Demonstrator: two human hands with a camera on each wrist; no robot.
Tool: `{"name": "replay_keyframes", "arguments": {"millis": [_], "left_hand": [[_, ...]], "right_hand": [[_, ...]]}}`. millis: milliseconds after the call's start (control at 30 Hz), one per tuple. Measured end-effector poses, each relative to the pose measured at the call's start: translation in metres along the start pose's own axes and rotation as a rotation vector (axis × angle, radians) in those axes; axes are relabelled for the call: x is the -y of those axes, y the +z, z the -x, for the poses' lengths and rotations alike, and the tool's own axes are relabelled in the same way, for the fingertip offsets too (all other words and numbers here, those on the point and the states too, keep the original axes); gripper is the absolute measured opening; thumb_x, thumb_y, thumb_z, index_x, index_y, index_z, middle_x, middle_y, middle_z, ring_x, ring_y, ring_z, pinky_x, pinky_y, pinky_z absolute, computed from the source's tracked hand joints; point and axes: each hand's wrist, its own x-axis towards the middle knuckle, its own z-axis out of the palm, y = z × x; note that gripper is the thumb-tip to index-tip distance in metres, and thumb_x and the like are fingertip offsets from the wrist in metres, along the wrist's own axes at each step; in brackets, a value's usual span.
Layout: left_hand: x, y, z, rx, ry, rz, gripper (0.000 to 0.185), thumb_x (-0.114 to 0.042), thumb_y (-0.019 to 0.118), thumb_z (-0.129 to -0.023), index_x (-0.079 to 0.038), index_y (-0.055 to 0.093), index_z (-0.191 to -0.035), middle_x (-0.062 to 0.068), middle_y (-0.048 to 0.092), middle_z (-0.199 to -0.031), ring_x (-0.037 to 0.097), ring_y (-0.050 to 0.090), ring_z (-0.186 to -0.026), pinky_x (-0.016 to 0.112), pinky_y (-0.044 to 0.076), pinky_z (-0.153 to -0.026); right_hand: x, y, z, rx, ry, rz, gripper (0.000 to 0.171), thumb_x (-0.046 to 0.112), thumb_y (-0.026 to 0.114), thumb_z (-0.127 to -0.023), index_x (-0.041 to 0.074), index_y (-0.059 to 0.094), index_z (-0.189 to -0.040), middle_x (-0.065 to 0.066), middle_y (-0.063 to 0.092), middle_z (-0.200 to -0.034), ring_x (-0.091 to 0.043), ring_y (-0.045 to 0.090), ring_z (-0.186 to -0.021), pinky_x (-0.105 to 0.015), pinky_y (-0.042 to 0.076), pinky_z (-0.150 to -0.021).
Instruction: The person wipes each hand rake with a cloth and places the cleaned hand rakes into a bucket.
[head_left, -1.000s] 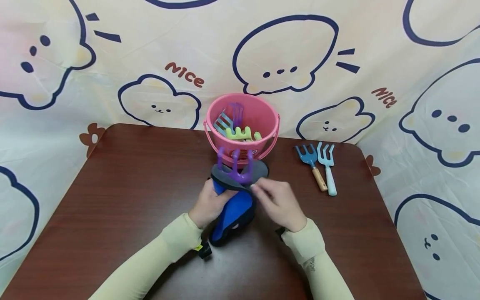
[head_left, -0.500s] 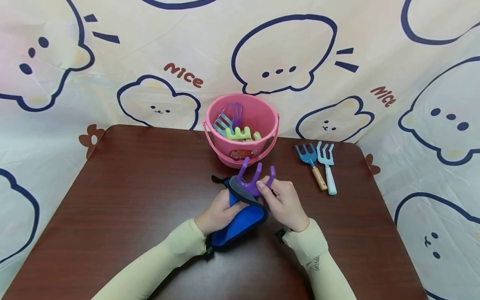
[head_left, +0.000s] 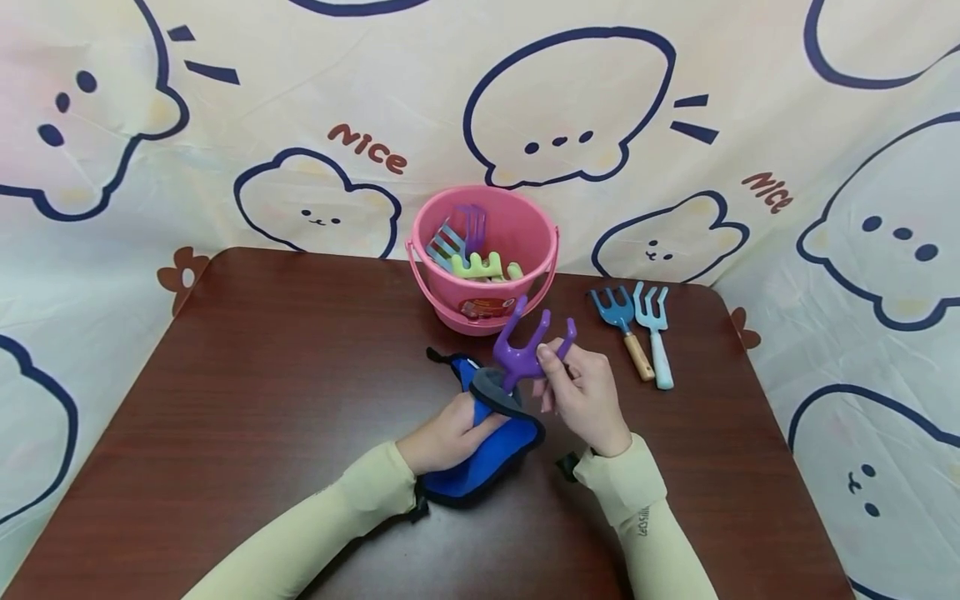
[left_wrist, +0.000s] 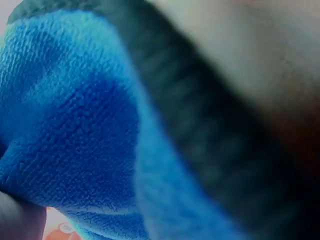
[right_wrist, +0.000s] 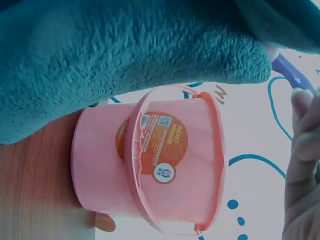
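A purple toy garden fork (head_left: 519,360) stands tines up in front of the bucket in the head view. Its handle is hidden in a blue fleece cloth (head_left: 487,462) with black edging and a grey back. My left hand (head_left: 448,437) grips this cloth bunched below the fork's head. Thumb and fingers of my right hand (head_left: 588,396) pinch the right-hand tine. Close up, the fleece (left_wrist: 75,125) fills most of the left wrist view. The right wrist view has part of the fork (right_wrist: 295,75) beside the fingers of my right hand (right_wrist: 310,150).
A pink bucket (head_left: 480,292) at the back holds light blue, purple and green toy tools. To its right, a dark blue fork (head_left: 617,312) with a wooden handle lies beside a light blue fork (head_left: 660,350) on the brown table (head_left: 262,375). A patterned curtain hangs behind.
The fork and cloth have shifted right, away from the bucket's front. My right hand moved from the cloth's edge to pinch a tine, and the fork's head now stands higher out of the cloth.
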Motion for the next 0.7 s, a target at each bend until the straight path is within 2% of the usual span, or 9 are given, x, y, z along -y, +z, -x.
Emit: {"name": "replay_keyframes", "arguments": {"millis": [267, 433, 533, 633, 700], "left_hand": [[-0.001, -0.002, 0.001, 0.085, -0.091, -0.115, 0.039, -0.03, 0.052, -0.11, -0.008, 0.054, -0.142, 0.007, 0.067, -0.128, 0.017, 0.064, -0.111, 0.048, 0.05, -0.109], [0.003, -0.003, 0.0, 0.13, -0.098, -0.156, 0.037, -0.032, 0.053, -0.109, -0.01, 0.057, -0.138, 0.006, 0.068, -0.124, 0.017, 0.064, -0.108, 0.047, 0.052, -0.106], [0.008, -0.003, 0.002, 0.175, -0.1, -0.233, 0.035, -0.03, 0.053, -0.109, -0.009, 0.059, -0.137, 0.006, 0.069, -0.124, 0.016, 0.065, -0.108, 0.046, 0.052, -0.106], [0.012, -0.005, 0.005, 0.2, -0.067, -0.311, 0.032, -0.024, 0.052, -0.109, -0.007, 0.06, -0.136, 0.007, 0.069, -0.126, 0.016, 0.065, -0.111, 0.046, 0.052, -0.107], [0.013, -0.006, 0.006, 0.201, -0.04, -0.328, 0.031, -0.02, 0.052, -0.109, -0.007, 0.06, -0.135, 0.007, 0.07, -0.124, 0.017, 0.065, -0.111, 0.045, 0.052, -0.107]], "right_hand": [[-0.002, -0.018, -0.003, -0.078, -0.033, -0.053, 0.029, 0.005, 0.049, -0.109, 0.002, 0.064, -0.084, -0.005, 0.064, -0.059, -0.01, 0.056, -0.041, -0.026, 0.045, -0.038], [-0.004, -0.031, -0.005, -0.159, -0.045, -0.114, 0.032, 0.005, 0.047, -0.109, -0.004, 0.062, -0.083, -0.004, 0.064, -0.059, -0.01, 0.055, -0.039, -0.024, 0.043, -0.037], [-0.005, -0.049, -0.005, -0.305, -0.048, -0.243, 0.033, 0.007, 0.048, -0.109, -0.007, 0.063, -0.083, -0.004, 0.064, -0.057, -0.01, 0.053, -0.037, -0.023, 0.04, -0.035], [-0.006, -0.074, -0.005, -0.502, -0.078, -0.431, 0.033, 0.009, 0.05, -0.109, -0.008, 0.063, -0.083, -0.007, 0.063, -0.054, -0.011, 0.051, -0.035, -0.021, 0.036, -0.033], [-0.006, -0.088, -0.005, -0.593, -0.108, -0.509, 0.034, 0.01, 0.05, -0.109, -0.009, 0.063, -0.083, -0.01, 0.062, -0.054, -0.012, 0.049, -0.035, -0.021, 0.035, -0.033]]}}
